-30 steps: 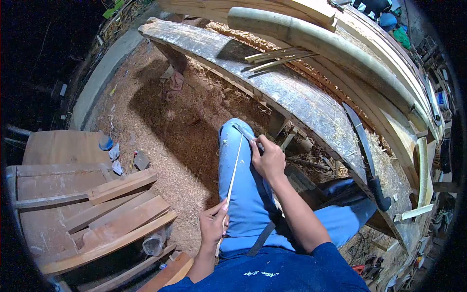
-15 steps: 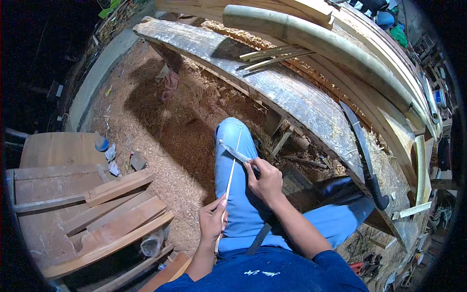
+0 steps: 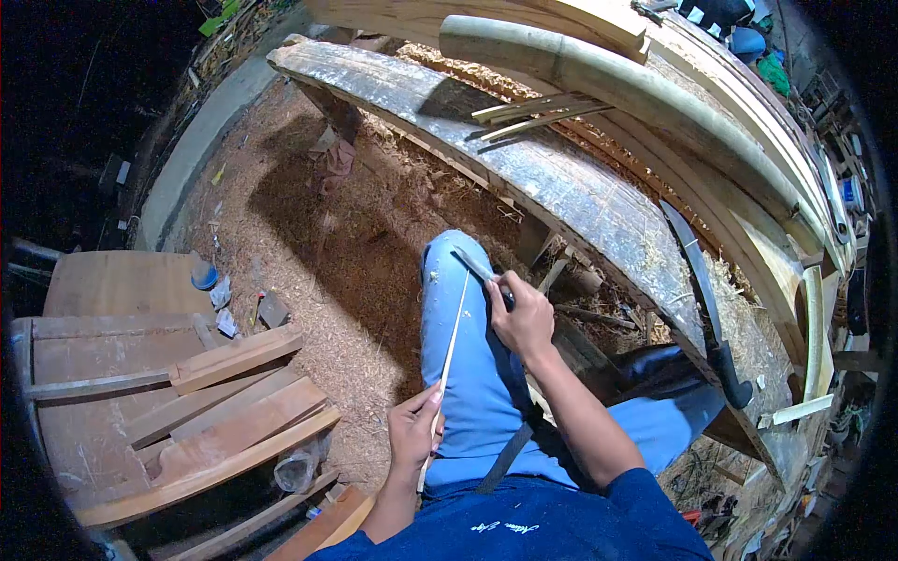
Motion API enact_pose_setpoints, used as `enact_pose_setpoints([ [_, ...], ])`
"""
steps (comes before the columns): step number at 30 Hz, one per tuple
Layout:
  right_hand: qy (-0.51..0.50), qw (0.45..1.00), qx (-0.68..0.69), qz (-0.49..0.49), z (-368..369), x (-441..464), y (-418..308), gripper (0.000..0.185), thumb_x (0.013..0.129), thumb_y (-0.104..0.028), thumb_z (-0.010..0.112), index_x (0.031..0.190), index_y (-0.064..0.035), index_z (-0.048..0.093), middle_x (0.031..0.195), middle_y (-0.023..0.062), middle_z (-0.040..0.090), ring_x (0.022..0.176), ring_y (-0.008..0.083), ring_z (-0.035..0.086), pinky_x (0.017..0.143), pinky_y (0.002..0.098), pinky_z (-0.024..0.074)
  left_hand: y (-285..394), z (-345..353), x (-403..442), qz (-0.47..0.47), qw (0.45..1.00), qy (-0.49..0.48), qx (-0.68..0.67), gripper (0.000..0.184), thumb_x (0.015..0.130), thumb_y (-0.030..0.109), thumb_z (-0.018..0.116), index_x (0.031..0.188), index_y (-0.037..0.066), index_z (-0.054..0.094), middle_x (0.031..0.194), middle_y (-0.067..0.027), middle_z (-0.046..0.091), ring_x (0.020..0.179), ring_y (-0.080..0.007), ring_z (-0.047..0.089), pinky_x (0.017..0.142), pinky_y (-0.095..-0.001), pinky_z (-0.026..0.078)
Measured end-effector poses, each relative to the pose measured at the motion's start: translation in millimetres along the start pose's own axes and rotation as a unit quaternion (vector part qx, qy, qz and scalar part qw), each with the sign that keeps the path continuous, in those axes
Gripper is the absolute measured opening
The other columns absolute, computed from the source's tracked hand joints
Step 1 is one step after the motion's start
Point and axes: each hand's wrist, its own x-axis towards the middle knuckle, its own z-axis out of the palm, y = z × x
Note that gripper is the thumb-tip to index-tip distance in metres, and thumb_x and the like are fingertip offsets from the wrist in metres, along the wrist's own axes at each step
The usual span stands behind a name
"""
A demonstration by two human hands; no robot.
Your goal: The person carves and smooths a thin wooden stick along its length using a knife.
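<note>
My left hand [image 3: 413,432] is closed around the lower part of a thin pale strip [image 3: 451,348], which looks like split bamboo or wood. The strip runs up along my jeans-covered thigh toward the knee. In my right hand [image 3: 522,320] is a small knife [image 3: 471,263], its blade pointing up and left over the knee. The blade lies close to the strip's upper end; whether they touch, I cannot tell. Pale shavings [image 3: 432,277] cling to the denim. My right fingers wrap the knife's handle and hide most of it.
A weathered plank bench [image 3: 561,178] crosses ahead, bearing several thin strips [image 3: 538,114] and a large dark-handled knife [image 3: 697,280]. Behind it lies a long bamboo pole [image 3: 636,98]. Cut wood pieces [image 3: 234,411] are stacked at left. Sawdust [image 3: 318,327] covers the ground.
My right hand and the small knife have moved slightly up and right, and the blade now sits nearer the strip's upper end. My left hand keeps its hold. The view has shifted slightly.
</note>
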Motion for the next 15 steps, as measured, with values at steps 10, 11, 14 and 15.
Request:
enact_pose_setpoints([
  [10, -0.047, 0.998, -0.014, -0.034, -11.5, -37.1, -10.7, 0.013, 0.089, -0.018, 0.072, 0.09, -0.0052, 0.067, 0.085, 0.0146, 0.072, 0.075, 0.034, 0.071, 0.063, 0.0408, 0.056, 1.8, 3.0, 3.9, -0.009, 1.0, -0.004, 0.007, 0.031, 0.101, 0.019, 0.061, 0.125, 0.002, 0.068, 0.056, -0.0021, 0.054, 0.038, -0.0064, 0.04, 0.035, -0.0224, 0.029],
  [11, -0.036, 0.999, -0.023, -0.029, -10.0, -31.3, -9.9, 0.014, 0.089, -0.018, 0.071, 0.091, -0.0056, 0.067, 0.085, 0.0143, 0.071, 0.075, 0.0339, 0.071, 0.063, 0.0412, 0.0559, 1.9, 3.8, 3.4, -0.007, 1.0, -0.002, 0.006, 0.031, 0.1, 0.019, 0.061, 0.125, 0.002, 0.068, 0.056, -0.0019, 0.053, 0.038, -0.0063, 0.04, 0.035, -0.0225, 0.029],
  [14, -0.03, 0.999, -0.037, -0.01, 0.3, -13.9, -1.6, 0.015, 0.091, -0.023, 0.069, 0.091, -0.0078, 0.067, 0.085, 0.0138, 0.071, 0.076, 0.0338, 0.071, 0.063, 0.042, 0.0553, 8.5, 7.4, -0.7, -0.012, 1.0, 0.002, 0.008, 0.03, 0.1, 0.018, 0.061, 0.125, 0.002, 0.068, 0.056, -0.0016, 0.052, 0.039, -0.0063, 0.039, 0.035, -0.0225, 0.029],
  [15, -0.029, 0.999, -0.037, -0.011, 4.2, -9.4, 1.0, 0.015, 0.091, -0.023, 0.069, 0.091, -0.0078, 0.067, 0.085, 0.0138, 0.071, 0.076, 0.0338, 0.071, 0.063, 0.042, 0.0553, 8.8, 7.5, -0.8, -0.011, 1.0, 0.002, 0.008, 0.03, 0.1, 0.018, 0.061, 0.125, 0.002, 0.068, 0.056, -0.0016, 0.052, 0.039, -0.0063, 0.039, 0.035, -0.0225, 0.029],
])
